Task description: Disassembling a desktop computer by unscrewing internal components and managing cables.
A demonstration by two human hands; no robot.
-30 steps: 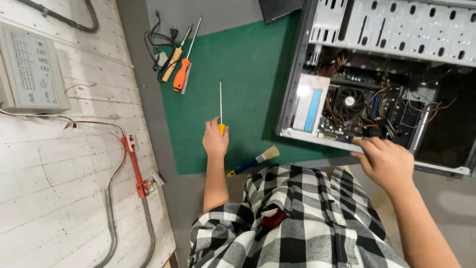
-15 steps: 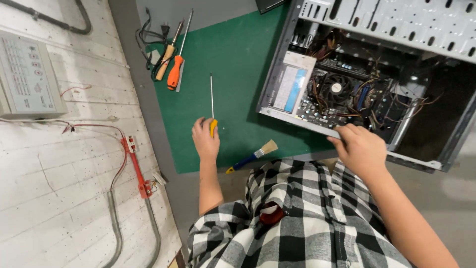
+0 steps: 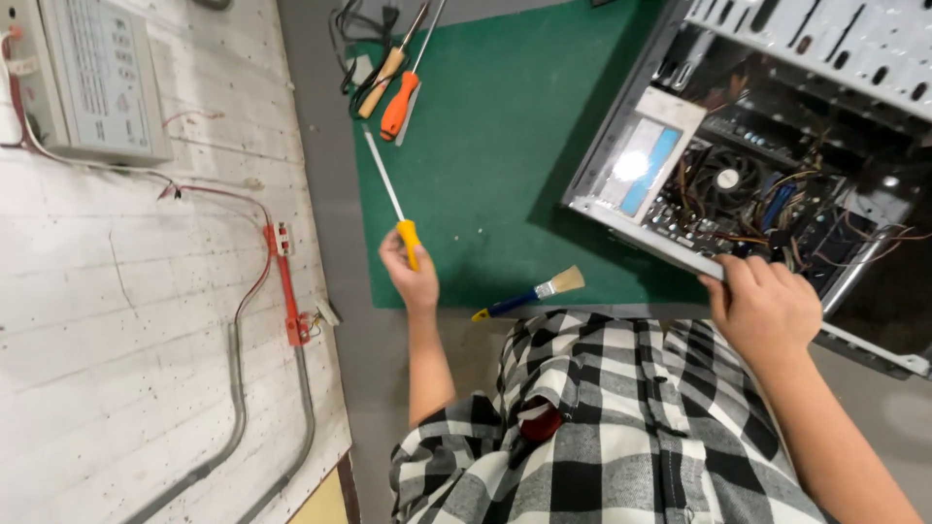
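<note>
My left hand (image 3: 413, 277) grips the yellow handle of a long-shafted screwdriver (image 3: 386, 189) at the near left corner of the green mat (image 3: 495, 146); the shaft points away toward the far tools. On the right, my right hand (image 3: 767, 306) holds the near metal edge of an open computer case (image 3: 806, 68) lying on its side. Inside the case I see a round cooler fan (image 3: 726, 180), coloured cables and a silver drive with a blue label (image 3: 641, 155). A small brush (image 3: 534, 293) with a blue and yellow handle lies on the mat between my hands.
Two more screwdrivers, one wooden-handled (image 3: 383, 82) and one orange-handled (image 3: 400, 102), lie at the mat's far left with black cables (image 3: 351, 34). A white brick wall (image 3: 136, 330) runs along the left with a grey box (image 3: 97, 82), red wiring (image 3: 282, 281) and grey conduit (image 3: 233, 427).
The view has swung, so the case sits further right and the tools closer. My left hand has tilted the screwdriver shaft leftward. My right hand keeps hold of the case edge.
</note>
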